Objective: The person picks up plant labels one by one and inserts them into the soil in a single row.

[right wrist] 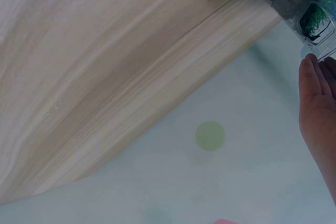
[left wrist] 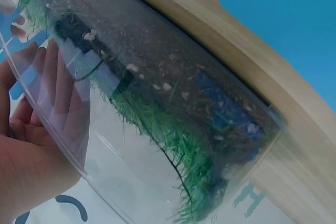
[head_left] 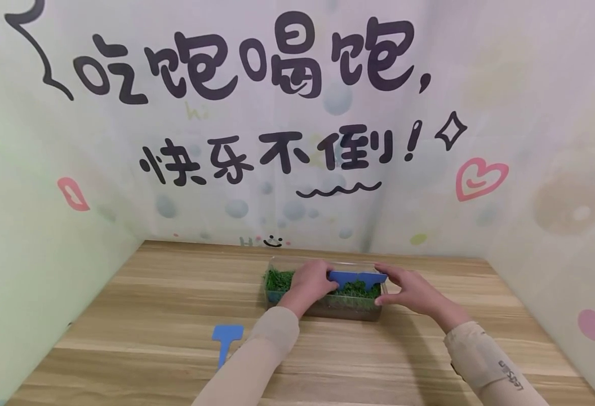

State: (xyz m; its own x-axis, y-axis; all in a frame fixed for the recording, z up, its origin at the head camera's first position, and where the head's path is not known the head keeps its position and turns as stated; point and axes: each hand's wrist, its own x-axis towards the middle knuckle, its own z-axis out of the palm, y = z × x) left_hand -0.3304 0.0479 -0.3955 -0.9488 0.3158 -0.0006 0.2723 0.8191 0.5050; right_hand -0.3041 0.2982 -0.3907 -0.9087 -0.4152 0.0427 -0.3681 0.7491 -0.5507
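Hands at clear box; blue tags inside

This looks like a small booth-like work nook; whether it belongs to a home, office or lab cannot be told. A pale brown wood-grain tabletop lies beneath and around the left hand and right hand. Beyond them rises a whitish printed backdrop with soft creases, bearing large, rounded black Chinese lettering and pastel bubbles. A pale green side panel encloses the space left of the hands; a whitish dotted side panel does so to their right. A pink heart outline adds playful decoration.
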